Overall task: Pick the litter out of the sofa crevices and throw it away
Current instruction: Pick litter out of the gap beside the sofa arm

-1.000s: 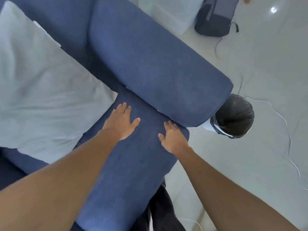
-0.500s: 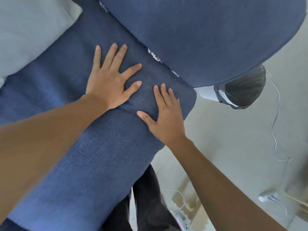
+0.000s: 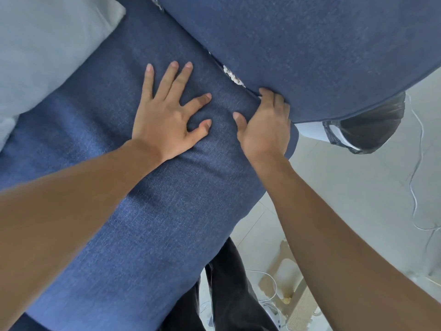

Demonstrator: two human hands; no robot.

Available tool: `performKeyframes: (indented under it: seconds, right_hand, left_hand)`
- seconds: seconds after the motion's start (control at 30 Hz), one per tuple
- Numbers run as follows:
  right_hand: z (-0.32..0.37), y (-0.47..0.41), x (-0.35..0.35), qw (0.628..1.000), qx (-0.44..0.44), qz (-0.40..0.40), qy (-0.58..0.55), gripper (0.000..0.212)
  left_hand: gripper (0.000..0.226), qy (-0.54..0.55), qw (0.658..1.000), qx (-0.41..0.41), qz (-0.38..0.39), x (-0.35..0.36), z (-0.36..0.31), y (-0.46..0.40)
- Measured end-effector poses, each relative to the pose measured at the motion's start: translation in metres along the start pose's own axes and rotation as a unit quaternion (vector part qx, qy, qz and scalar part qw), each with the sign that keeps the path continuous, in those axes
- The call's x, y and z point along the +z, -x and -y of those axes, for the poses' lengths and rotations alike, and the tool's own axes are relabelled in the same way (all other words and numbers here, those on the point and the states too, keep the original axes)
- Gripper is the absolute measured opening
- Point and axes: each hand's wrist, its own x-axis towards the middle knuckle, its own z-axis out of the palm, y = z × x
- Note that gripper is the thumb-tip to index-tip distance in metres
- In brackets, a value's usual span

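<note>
Fingers [image 3: 274, 99] of right hand [image 3: 265, 130] half-hidden in sofa crevice [image 3: 253, 93] beside litter [image 3: 232, 76].

I see both forearms bare, with no sleeve, watch or ring on the left hand [image 3: 167, 118] or the right hand [image 3: 263, 130]. Below I see dark trousers [image 3: 229, 295], black with some folds in the cloth.
</note>
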Motion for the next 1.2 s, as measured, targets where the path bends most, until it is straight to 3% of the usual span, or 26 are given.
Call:
performKeyframes:
  seconds: [0.1,0.27,0.37,0.6,0.8,1.0,1.2]
  right_hand:
    - [-0.002,-0.005,0.001,0.999,0.002,0.034,0.008,0.072]
    - [-0.004,-0.032,-0.001,0.981,0.026,0.180,0.070,0.081]
    - [-0.005,-0.034,0.000,0.972,0.014,0.204,0.113,0.085]
    - [-0.012,-0.019,0.002,0.989,0.017,0.145,-0.008,0.067]
    - [-0.025,0.029,0.010,0.987,-0.037,-0.041,-0.149,0.036]
    - [-0.036,0.051,0.014,0.985,-0.063,-0.043,-0.152,0.035]
    - [-0.040,0.046,0.017,0.986,-0.062,-0.021,-0.156,0.033]
  left_hand:
    - [0.058,0.003,1.000,0.001,-0.005,0.000,0.001,0.000]
    - [0.059,0.013,1.000,0.001,-0.007,-0.002,0.001,0.000]
    - [0.060,0.015,1.000,-0.001,-0.006,-0.003,-0.001,0.000]
    - [0.059,0.023,1.000,-0.013,-0.016,-0.002,-0.001,-0.002]
    - [0.059,0.021,0.999,-0.026,-0.013,-0.010,-0.008,-0.007]
    - [0.051,0.079,0.989,-0.064,-0.107,-0.015,-0.026,-0.040]
    - [0.074,0.019,0.972,-0.232,0.008,-0.008,-0.074,-0.091]
